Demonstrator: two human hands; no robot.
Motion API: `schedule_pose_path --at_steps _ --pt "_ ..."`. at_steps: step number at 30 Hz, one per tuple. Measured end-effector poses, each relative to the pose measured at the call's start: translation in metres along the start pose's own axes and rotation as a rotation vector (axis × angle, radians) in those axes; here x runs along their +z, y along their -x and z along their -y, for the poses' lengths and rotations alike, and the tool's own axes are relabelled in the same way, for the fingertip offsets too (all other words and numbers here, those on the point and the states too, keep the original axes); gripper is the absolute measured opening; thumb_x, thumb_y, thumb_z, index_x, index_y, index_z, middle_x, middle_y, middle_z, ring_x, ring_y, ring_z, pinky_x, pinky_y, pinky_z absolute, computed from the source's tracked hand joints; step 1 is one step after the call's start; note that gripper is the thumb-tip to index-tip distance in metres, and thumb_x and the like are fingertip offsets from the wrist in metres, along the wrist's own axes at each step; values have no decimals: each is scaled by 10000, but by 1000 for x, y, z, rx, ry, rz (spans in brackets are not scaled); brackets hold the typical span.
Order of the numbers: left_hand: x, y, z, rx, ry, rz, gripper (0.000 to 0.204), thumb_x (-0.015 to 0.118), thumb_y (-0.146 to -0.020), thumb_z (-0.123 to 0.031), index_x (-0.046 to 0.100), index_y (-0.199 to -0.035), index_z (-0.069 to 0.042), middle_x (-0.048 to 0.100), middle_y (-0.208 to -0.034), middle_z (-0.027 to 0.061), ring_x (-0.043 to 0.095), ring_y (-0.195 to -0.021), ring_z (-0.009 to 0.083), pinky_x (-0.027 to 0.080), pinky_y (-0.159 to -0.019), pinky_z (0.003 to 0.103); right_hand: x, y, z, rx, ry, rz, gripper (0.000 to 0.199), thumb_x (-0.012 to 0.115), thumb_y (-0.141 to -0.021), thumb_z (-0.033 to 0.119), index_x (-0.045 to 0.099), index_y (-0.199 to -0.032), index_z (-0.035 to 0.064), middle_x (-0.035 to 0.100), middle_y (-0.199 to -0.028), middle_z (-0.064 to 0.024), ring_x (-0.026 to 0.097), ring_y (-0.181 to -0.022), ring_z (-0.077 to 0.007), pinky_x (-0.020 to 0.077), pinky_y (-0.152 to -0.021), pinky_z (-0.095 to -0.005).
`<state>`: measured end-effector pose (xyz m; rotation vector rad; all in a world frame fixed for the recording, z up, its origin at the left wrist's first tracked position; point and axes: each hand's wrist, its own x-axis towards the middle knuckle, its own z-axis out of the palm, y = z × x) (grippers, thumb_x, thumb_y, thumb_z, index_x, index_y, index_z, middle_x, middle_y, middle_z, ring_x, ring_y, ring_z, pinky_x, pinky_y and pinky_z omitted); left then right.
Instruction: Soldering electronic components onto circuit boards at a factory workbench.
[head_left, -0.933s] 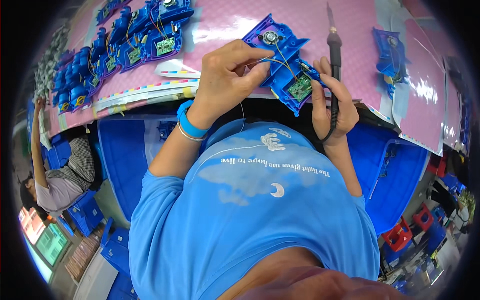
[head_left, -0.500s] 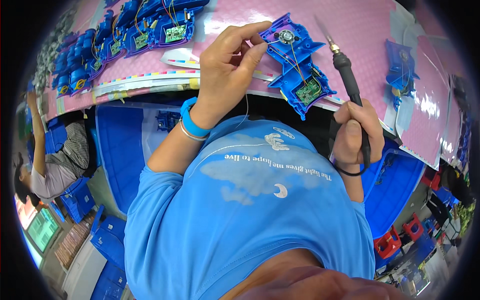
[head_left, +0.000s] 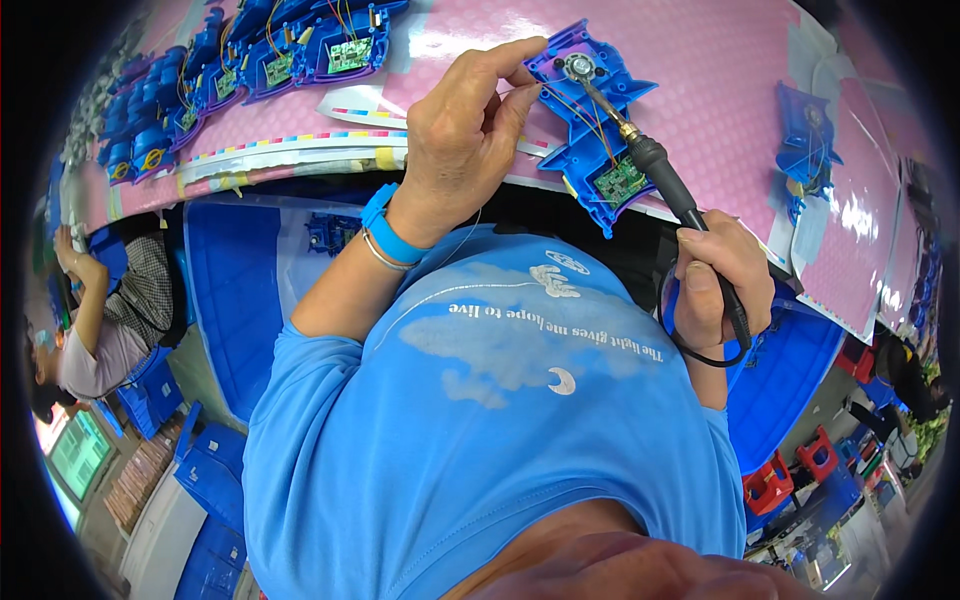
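Note:
A blue plastic housing half lies on the pink table covering, with a round speaker at its far end, a green circuit board at its near end and thin wires between. My right hand is closed round the dark handle of a soldering iron. Its metal tip reaches to the speaker's rim. My left hand pinches at the housing's left edge, thumb and forefinger closed. A thin strand of solder wire trails below that hand; its end at the fingertips is hard to make out.
Several similar blue housings with boards stand in a row at the far left. Another blue housing lies to the right. Blue bins sit below the table edge on both sides. A co-worker is at the left.
The soldering iron has swung left and its tip has come down from above the table's right part to the speaker. My left hand has stayed at the housing's edge.

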<state>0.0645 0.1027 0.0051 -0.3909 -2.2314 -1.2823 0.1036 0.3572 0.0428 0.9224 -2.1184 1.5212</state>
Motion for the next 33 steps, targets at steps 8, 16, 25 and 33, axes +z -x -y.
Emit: schedule_pose_path --at_steps 8,16,25,33 --pt "0 1 0 -5 -16 12 419 749 -864 65 662 -1255 -59 674 -915 57 581 -618 111 489 -538 256 3 -2 -3 39 -38 -16 195 664 -784 75 710 -940 -33 622 -671 -121 582 -535 -242 431 -496 -346" --pt "5 -1 3 43 56 -29 408 749 -863 63 658 -1246 -47 668 -908 56 580 -617 105 492 -541 253 5 -2 -2 79 -32 -20 196 663 -785 78 710 -933 -40 657 -697 -133 596 -541 -242 453 -508 -345" --pt "-3 5 4 -60 55 12 366 681 -895 78 639 -1244 -24 644 -924 55 566 -639 95 486 -546 247 -1 4 -3 86 -70 -82 185 647 -876 115 696 -962 -41 617 -655 -100 563 -533 -204 420 -510 -333" --pt "-7 10 5 -38 25 6 396 668 -892 87 634 -1269 -31 664 -960 63 572 -633 115 497 -553 250 7 -9 -10 89 -190 -43 212 637 -872 84 691 -998 -78 588 -639 -96 513 -505 -183 384 -480 -322"
